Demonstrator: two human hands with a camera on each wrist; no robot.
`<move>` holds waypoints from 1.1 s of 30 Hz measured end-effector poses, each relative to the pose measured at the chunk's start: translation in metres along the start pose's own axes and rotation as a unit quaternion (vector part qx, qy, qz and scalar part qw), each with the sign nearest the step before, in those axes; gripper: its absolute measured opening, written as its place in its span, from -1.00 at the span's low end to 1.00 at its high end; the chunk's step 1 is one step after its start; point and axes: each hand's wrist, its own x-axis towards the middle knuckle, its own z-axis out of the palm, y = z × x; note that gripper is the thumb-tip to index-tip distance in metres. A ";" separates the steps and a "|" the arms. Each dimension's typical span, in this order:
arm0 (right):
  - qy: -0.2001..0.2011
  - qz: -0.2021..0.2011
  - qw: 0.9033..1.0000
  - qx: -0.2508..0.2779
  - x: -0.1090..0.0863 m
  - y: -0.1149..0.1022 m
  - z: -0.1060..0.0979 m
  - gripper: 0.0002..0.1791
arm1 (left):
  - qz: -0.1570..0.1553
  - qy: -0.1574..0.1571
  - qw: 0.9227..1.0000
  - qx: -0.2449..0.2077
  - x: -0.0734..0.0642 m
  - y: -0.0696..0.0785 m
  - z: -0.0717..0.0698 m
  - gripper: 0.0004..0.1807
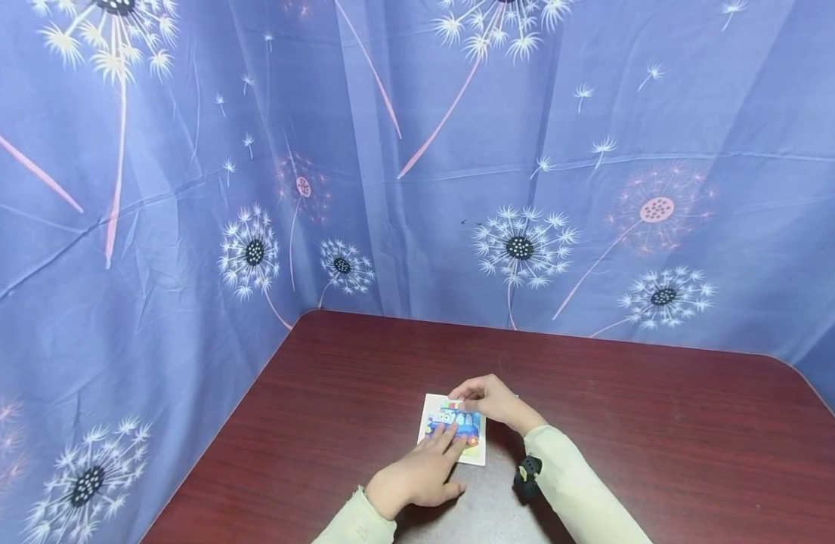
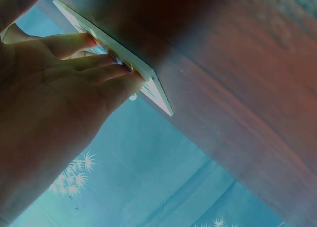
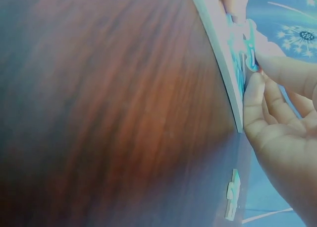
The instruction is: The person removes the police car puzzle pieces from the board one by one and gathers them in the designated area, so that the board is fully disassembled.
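Note:
A small flat picture puzzle board (image 1: 477, 455) with a white border and a blue cartoon car lies on the table. My left hand (image 1: 417, 474) rests on its lower part, fingers stretched over the car; the left wrist view shows those fingertips touching the face of the board (image 2: 126, 53). At the board's upper right edge is my right hand (image 1: 496, 400). In the right wrist view, its thumb and fingers pinch a small teal-and-white puzzle piece (image 3: 251, 47) tilted up from the surface. Fingers hide part of the piece and of the picture.
Another puzzle piece (image 3: 232, 195) lies on the dark red wooden table (image 1: 635, 423), apart from the board. A blue dandelion-print curtain (image 1: 431, 249) hangs along the table's back and left edges. A black device (image 1: 527, 477) sits at the right wrist.

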 end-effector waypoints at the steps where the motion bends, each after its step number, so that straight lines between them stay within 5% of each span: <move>1: 0.000 0.001 1.000 -0.001 -0.001 -0.002 0.000 -0.78 | 0.000 0.000 1.000 0.001 0.000 0.000 0.000 -0.26; 15: 0.023 0.016 0.999 0.028 0.011 0.040 0.001 -0.80 | 0.007 0.000 1.000 0.007 0.002 0.000 0.001 -0.27; 33: 0.043 0.025 0.998 0.045 0.009 0.037 -0.013 -0.79 | 0.001 0.008 1.000 0.008 0.002 0.000 0.002 -0.28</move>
